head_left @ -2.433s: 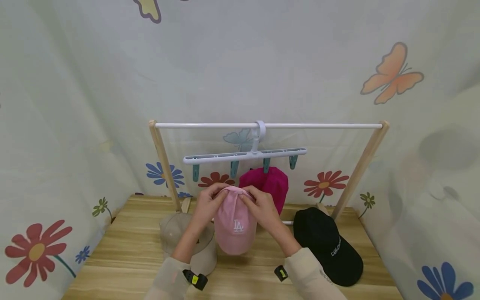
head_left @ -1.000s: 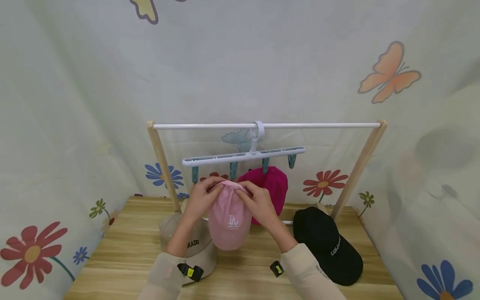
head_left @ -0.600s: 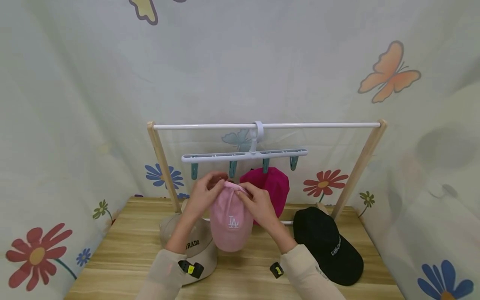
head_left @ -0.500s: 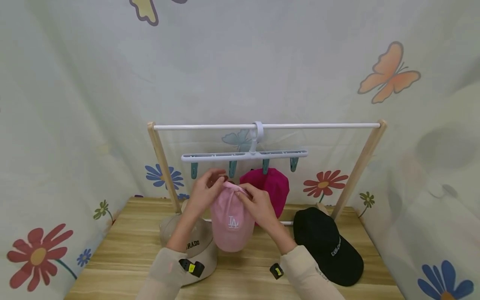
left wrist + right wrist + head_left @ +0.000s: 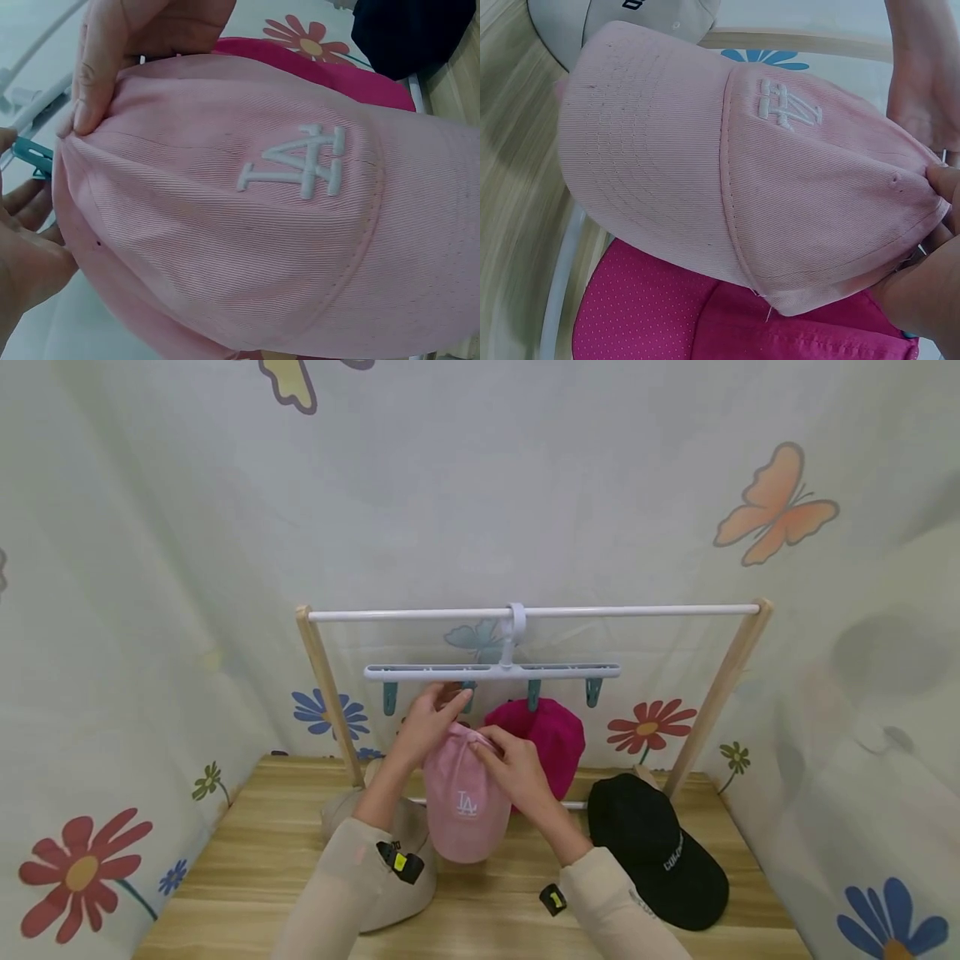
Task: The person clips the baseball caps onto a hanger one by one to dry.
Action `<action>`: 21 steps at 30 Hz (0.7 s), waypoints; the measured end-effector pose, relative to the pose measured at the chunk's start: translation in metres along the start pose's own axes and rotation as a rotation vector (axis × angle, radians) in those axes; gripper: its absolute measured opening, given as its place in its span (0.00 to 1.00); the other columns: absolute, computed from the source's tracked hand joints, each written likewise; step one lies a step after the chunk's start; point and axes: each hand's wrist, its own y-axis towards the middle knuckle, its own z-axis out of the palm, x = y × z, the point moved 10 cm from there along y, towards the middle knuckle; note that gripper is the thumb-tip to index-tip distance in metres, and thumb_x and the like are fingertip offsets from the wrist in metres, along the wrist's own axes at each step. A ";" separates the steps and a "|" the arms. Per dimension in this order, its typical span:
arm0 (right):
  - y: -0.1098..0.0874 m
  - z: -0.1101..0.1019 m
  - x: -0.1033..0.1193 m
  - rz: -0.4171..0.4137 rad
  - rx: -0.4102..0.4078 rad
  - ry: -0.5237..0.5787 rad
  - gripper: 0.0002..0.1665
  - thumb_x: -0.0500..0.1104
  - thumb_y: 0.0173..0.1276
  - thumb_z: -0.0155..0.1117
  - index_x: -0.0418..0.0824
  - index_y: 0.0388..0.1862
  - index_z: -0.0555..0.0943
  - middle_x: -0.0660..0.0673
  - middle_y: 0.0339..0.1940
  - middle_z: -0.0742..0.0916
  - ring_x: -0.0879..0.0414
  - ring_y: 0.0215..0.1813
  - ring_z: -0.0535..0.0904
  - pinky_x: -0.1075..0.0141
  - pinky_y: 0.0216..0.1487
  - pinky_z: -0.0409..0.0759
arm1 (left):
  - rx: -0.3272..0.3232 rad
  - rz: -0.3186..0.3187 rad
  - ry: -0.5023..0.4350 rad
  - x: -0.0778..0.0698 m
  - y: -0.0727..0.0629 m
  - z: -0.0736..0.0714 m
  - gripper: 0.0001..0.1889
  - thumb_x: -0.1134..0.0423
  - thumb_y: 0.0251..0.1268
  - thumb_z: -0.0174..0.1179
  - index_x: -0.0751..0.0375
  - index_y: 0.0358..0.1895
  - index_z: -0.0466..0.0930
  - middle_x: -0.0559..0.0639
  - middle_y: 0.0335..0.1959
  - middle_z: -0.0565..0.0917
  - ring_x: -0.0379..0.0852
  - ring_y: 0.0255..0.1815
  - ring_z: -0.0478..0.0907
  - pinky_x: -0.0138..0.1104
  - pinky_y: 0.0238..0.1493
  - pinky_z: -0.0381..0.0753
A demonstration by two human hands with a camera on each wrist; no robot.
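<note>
Where L sleeve (image 5: 326, 885) crosses it, beige cap (image 5: 408, 897): on table (image 5: 247, 827), ~8 o'clock of pink cap (image 5: 465, 827); lettering mostly hid; prob parked off to side.
Blk cap (image 5: 652, 852): on table, btwn 3 & 4 o'clock, brim twd 5; prob also parked clear of hands.
Pink cap: held midair at center, brim at 6, gathered edge at 12, prob so that edge faces the clips.
R hand (image 5: 517, 771): ~2 o'clock on pink cap, pinching gathered edge; likely bears its wt so L is free.
L hand (image 5: 429, 723): ~11 o'clock, pinching teal clip (image 5: 33, 156), 2nd from L; likely squeezing it, can't confirm jaws parted. Contact w/ cap unclear.
Magenta cap (image 5: 555, 747): behind, 1-2 o'clock, hangs under 3rd clip.
Hanger (image 5: 491, 672): 12 o'clock, hooked on white rail (image 5: 637, 611), prob to keep clips in reach.
L hand vs 0.5 s ago: was at pink cap's edge, now up at clip; R hand ~same.
Hanger vs 0.5 s ago: slightly more level.
</note>
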 end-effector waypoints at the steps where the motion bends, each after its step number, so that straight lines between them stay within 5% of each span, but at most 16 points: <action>1: 0.000 0.000 -0.001 0.007 0.002 -0.001 0.10 0.44 0.74 0.66 0.43 0.50 0.86 0.50 0.35 0.88 0.58 0.32 0.78 0.69 0.34 0.81 | -0.002 0.001 -0.012 -0.002 0.001 0.000 0.29 0.47 0.73 0.62 0.62 0.67 0.72 0.59 0.63 0.80 0.56 0.63 0.78 0.51 0.57 0.82; 4: 0.000 0.000 -0.003 0.022 0.010 -0.003 0.10 0.44 0.74 0.66 0.43 0.50 0.86 0.50 0.35 0.88 0.57 0.33 0.78 0.69 0.35 0.81 | 0.006 0.030 -0.043 -0.006 0.003 0.002 0.26 0.48 0.72 0.63 0.59 0.64 0.75 0.59 0.60 0.82 0.55 0.59 0.80 0.48 0.50 0.86; 11: 0.000 0.000 -0.004 0.019 0.015 -0.004 0.10 0.45 0.74 0.66 0.44 0.50 0.86 0.52 0.28 0.85 0.58 0.30 0.77 0.69 0.32 0.78 | 0.026 0.105 -0.065 -0.015 0.007 0.006 0.23 0.53 0.71 0.65 0.56 0.65 0.76 0.55 0.60 0.83 0.52 0.60 0.82 0.48 0.63 0.78; 21: -0.001 -0.003 -0.006 0.026 0.009 -0.015 0.10 0.44 0.74 0.66 0.43 0.51 0.86 0.50 0.32 0.87 0.58 0.31 0.78 0.70 0.34 0.79 | 0.097 0.184 -0.089 -0.025 0.009 0.012 0.15 0.58 0.75 0.60 0.61 0.58 0.79 0.57 0.47 0.87 0.50 0.49 0.85 0.34 0.51 0.82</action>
